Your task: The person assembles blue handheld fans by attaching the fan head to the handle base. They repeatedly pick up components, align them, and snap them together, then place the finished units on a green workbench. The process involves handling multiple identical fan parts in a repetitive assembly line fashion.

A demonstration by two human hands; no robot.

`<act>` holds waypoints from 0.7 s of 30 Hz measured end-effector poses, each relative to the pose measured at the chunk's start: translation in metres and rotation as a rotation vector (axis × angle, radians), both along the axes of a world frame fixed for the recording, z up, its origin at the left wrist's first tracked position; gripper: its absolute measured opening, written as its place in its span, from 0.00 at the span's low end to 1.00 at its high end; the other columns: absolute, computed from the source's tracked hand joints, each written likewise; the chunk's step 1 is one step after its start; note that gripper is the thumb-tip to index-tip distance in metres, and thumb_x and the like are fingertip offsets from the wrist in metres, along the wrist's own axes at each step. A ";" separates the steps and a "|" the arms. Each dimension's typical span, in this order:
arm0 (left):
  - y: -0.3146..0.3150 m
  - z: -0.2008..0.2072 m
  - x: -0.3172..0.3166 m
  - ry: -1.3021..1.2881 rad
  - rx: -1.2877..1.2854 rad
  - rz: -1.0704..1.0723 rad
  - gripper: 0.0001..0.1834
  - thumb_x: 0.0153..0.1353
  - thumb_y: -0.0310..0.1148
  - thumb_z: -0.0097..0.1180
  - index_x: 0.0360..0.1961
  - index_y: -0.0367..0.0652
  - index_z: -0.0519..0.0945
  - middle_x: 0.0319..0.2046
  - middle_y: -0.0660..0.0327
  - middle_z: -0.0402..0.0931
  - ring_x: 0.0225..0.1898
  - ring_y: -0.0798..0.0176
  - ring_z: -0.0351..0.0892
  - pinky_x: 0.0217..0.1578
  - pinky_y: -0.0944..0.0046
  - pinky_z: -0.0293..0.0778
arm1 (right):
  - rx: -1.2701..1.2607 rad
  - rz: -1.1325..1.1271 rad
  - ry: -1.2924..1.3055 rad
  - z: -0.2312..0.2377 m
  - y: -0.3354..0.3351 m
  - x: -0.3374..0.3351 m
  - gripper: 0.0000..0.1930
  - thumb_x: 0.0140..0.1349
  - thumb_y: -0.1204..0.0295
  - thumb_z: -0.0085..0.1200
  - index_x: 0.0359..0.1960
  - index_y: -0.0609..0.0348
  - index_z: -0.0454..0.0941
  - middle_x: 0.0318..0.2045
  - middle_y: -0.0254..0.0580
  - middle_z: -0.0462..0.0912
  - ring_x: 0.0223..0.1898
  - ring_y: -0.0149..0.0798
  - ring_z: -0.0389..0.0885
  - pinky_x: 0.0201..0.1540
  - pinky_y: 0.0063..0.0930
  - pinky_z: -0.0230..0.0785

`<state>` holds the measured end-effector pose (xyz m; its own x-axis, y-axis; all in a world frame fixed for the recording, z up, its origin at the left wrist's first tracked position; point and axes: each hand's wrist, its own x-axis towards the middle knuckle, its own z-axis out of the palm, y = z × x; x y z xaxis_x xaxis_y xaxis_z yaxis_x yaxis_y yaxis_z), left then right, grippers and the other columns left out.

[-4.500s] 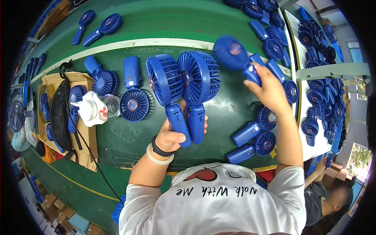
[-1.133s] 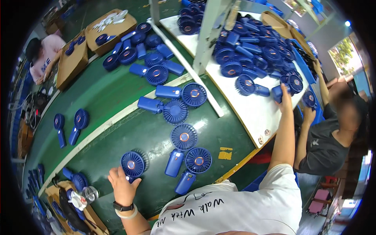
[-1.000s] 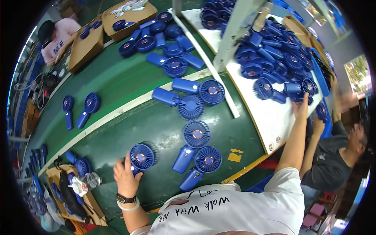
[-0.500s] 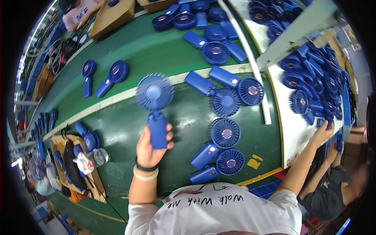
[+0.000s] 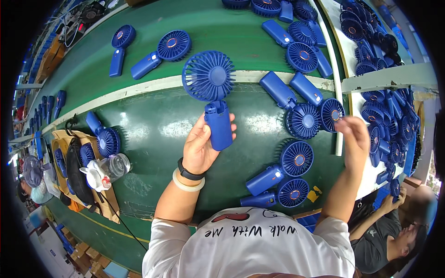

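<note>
A blue handheld fan (image 5: pixel 220 125) stands upright in my left hand (image 5: pixel 200 147), its round caged head above the grip. My fingers wrap round the handle. My right hand (image 5: pixel 354 134) is raised at the right, partly curled, over the edge between the green table and the white surface. Its fingertips overlap the rim of a blue fan (image 5: pixel 332 112) lying there; whether they touch it I cannot tell. Beside that one lies another fan (image 5: pixel 303 121), face down. Nearer to me, two more fans, an upper one (image 5: pixel 296 158) and a lower one (image 5: pixel 293 192), rest on the table.
Many blue fans heap on the white surface (image 5: pixel 359 173) at the right, where a co-worker (image 5: pixel 391 231) sits. Fans lie on the green belt (image 5: pixel 153 28) beyond a pale rail (image 5: pixel 139 88). At left are a clear bottle (image 5: pixel 116 166), a black pouch (image 5: pixel 76 171) and cardboard (image 5: pixel 109 204).
My right hand has come back from the heap of fans at the right toward the table. The view has shifted, and the held fan appears farther right and turned slightly.
</note>
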<state>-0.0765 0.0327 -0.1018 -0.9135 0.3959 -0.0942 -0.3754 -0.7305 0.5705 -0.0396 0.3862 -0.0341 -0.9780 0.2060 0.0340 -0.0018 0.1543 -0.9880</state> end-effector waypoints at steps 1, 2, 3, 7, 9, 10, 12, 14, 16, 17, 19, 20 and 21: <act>0.000 0.002 -0.001 0.018 -0.065 0.031 0.26 0.66 0.37 0.43 0.61 0.35 0.57 0.55 0.45 0.65 0.53 0.52 0.71 0.53 0.54 0.68 | -0.001 0.104 -0.049 0.004 -0.019 -0.016 0.10 0.60 0.78 0.49 0.44 0.63 0.72 0.39 0.41 0.78 0.43 0.35 0.78 0.48 0.28 0.69; -0.001 0.003 -0.002 0.040 -0.075 0.038 0.27 0.66 0.38 0.43 0.61 0.35 0.57 0.55 0.45 0.65 0.53 0.52 0.71 0.53 0.54 0.69 | -0.007 0.209 -0.097 0.007 -0.037 -0.032 0.10 0.61 0.78 0.49 0.45 0.63 0.72 0.40 0.40 0.78 0.43 0.34 0.77 0.49 0.27 0.69; -0.001 0.002 -0.003 0.061 -0.086 0.043 0.27 0.66 0.38 0.43 0.61 0.35 0.57 0.55 0.45 0.65 0.53 0.52 0.71 0.53 0.54 0.69 | 0.012 0.317 -0.095 0.007 -0.052 -0.049 0.11 0.61 0.77 0.49 0.46 0.64 0.72 0.40 0.40 0.78 0.43 0.33 0.77 0.49 0.26 0.68; -0.005 0.001 -0.003 0.075 -0.045 0.039 0.27 0.66 0.38 0.44 0.61 0.35 0.56 0.56 0.45 0.64 0.53 0.51 0.71 0.54 0.55 0.68 | 0.369 0.424 0.067 0.002 -0.127 -0.086 0.19 0.59 0.70 0.53 0.49 0.68 0.70 0.44 0.49 0.76 0.46 0.41 0.76 0.51 0.29 0.67; -0.004 0.006 -0.002 0.053 0.056 0.016 0.27 0.66 0.38 0.43 0.61 0.35 0.56 0.55 0.46 0.65 0.54 0.52 0.70 0.54 0.55 0.67 | 0.597 0.550 0.260 0.001 -0.164 -0.085 0.28 0.54 0.63 0.58 0.53 0.69 0.65 0.47 0.57 0.72 0.47 0.50 0.75 0.50 0.35 0.67; -0.004 0.007 -0.001 0.043 0.105 0.004 0.27 0.66 0.38 0.42 0.61 0.35 0.56 0.55 0.46 0.65 0.54 0.52 0.70 0.54 0.55 0.67 | 0.752 0.612 0.352 0.000 -0.182 -0.079 0.34 0.52 0.59 0.60 0.55 0.69 0.62 0.49 0.60 0.70 0.48 0.55 0.74 0.50 0.39 0.68; -0.004 0.006 0.005 0.001 0.068 0.078 0.26 0.67 0.38 0.42 0.61 0.35 0.56 0.55 0.49 0.66 0.53 0.53 0.71 0.54 0.54 0.67 | 0.625 0.697 0.023 0.001 -0.207 -0.066 0.41 0.47 0.56 0.63 0.57 0.69 0.57 0.51 0.64 0.67 0.47 0.59 0.74 0.47 0.43 0.70; -0.004 0.005 0.007 0.011 0.062 0.124 0.26 0.67 0.38 0.42 0.61 0.35 0.57 0.54 0.51 0.66 0.53 0.54 0.71 0.54 0.55 0.67 | 0.623 0.653 -0.026 -0.006 -0.212 -0.066 0.35 0.52 0.60 0.59 0.56 0.65 0.57 0.43 0.61 0.74 0.42 0.61 0.76 0.42 0.45 0.71; -0.004 0.007 0.004 0.078 0.081 0.083 0.26 0.66 0.37 0.42 0.61 0.35 0.56 0.56 0.50 0.64 0.56 0.54 0.68 0.55 0.55 0.66 | 0.696 0.604 0.016 -0.012 -0.209 -0.071 0.28 0.56 0.60 0.54 0.54 0.63 0.60 0.39 0.60 0.76 0.37 0.61 0.78 0.38 0.47 0.71; -0.004 0.007 0.003 0.114 0.065 0.066 0.26 0.66 0.39 0.42 0.61 0.35 0.57 0.55 0.51 0.65 0.56 0.55 0.68 0.55 0.55 0.67 | 0.793 0.516 0.249 -0.018 -0.207 -0.076 0.18 0.60 0.59 0.49 0.46 0.58 0.68 0.32 0.49 0.80 0.31 0.53 0.80 0.31 0.42 0.72; -0.006 0.012 0.003 0.099 0.084 0.027 0.25 0.66 0.34 0.44 0.61 0.37 0.57 0.54 0.53 0.66 0.54 0.58 0.69 0.53 0.57 0.68 | 1.003 0.416 0.484 -0.017 -0.188 -0.098 0.10 0.57 0.72 0.46 0.41 0.57 0.73 0.32 0.47 0.80 0.31 0.48 0.80 0.32 0.40 0.72; -0.004 0.013 0.005 0.134 0.020 0.079 0.26 0.64 0.32 0.46 0.61 0.37 0.56 0.53 0.54 0.66 0.52 0.59 0.70 0.52 0.58 0.68 | 0.971 0.248 0.410 -0.015 -0.179 -0.105 0.11 0.55 0.77 0.45 0.41 0.58 0.74 0.31 0.47 0.79 0.33 0.49 0.79 0.35 0.40 0.71; -0.001 0.011 0.006 0.168 -0.044 0.137 0.27 0.63 0.29 0.48 0.61 0.38 0.56 0.51 0.54 0.67 0.50 0.60 0.71 0.51 0.59 0.68 | 0.892 0.198 0.328 -0.012 -0.171 -0.113 0.13 0.55 0.79 0.44 0.42 0.60 0.74 0.32 0.50 0.78 0.35 0.51 0.78 0.39 0.39 0.71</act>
